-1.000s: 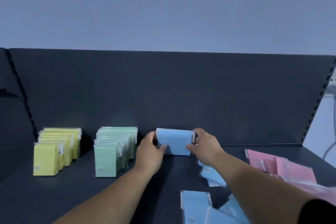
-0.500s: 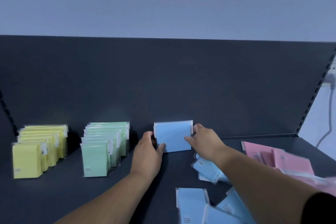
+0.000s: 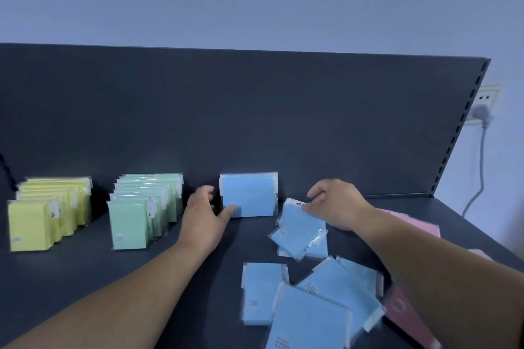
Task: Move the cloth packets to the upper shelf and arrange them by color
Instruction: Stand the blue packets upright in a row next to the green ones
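The right hand (image 3: 334, 204) leaves the standing blue packet (image 3: 249, 195) at frame centre, where the left hand (image 3: 202, 215) grips its edge, and pinches a loose blue packet (image 3: 300, 224) just right of it — the blue row likely grows next

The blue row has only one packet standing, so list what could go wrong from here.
1. The upright blue packet stands alone against the back panel, with only the thumb of the left hand on its lower corner; it may tip forward once released.
2. The right hand pinches a loose blue packet lying on other blue packets; lifting it may drag them.
3. Pink packets lie beside these, so colours could mix.
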`<state>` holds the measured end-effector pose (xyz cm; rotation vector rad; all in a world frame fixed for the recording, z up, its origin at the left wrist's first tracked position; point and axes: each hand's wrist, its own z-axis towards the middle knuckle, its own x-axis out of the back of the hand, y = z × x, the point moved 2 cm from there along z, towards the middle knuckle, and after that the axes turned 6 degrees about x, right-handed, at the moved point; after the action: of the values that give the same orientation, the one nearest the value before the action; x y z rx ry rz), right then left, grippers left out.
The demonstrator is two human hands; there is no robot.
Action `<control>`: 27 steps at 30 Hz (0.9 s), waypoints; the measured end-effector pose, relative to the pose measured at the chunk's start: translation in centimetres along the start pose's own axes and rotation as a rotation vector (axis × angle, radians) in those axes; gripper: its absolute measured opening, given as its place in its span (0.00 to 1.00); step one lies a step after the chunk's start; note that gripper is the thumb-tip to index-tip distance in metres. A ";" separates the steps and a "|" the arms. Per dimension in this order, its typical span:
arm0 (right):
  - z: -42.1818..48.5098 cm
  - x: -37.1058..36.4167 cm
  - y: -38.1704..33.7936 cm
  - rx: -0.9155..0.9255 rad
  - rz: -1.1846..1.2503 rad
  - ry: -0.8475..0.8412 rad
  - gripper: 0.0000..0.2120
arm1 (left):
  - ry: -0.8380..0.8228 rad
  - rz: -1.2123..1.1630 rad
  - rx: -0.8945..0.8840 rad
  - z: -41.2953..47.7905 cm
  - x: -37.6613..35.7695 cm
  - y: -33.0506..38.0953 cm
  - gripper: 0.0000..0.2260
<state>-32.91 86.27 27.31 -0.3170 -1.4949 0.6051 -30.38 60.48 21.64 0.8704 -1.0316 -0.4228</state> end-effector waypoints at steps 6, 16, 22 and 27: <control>-2.3 -1.1 -0.3 0.026 -0.221 -0.189 0.37 | 0.028 0.084 -0.128 -3.0 0.5 2.7 0.14; -4.0 2.2 0.3 0.045 -0.281 -0.112 0.13 | -0.426 0.434 0.068 -6.1 -3.9 7.0 0.22; -5.0 0.6 1.7 0.104 -0.194 -0.217 0.20 | -0.404 0.325 0.220 -6.5 -5.0 8.6 0.19; -5.2 1.1 2.6 0.020 0.059 -0.032 0.25 | -0.404 -0.140 0.261 -7.0 -4.4 9.0 0.10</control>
<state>-28.26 89.83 26.41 -0.3378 -1.5134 0.6748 -27.08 71.83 24.68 1.1223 -1.4243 -0.6074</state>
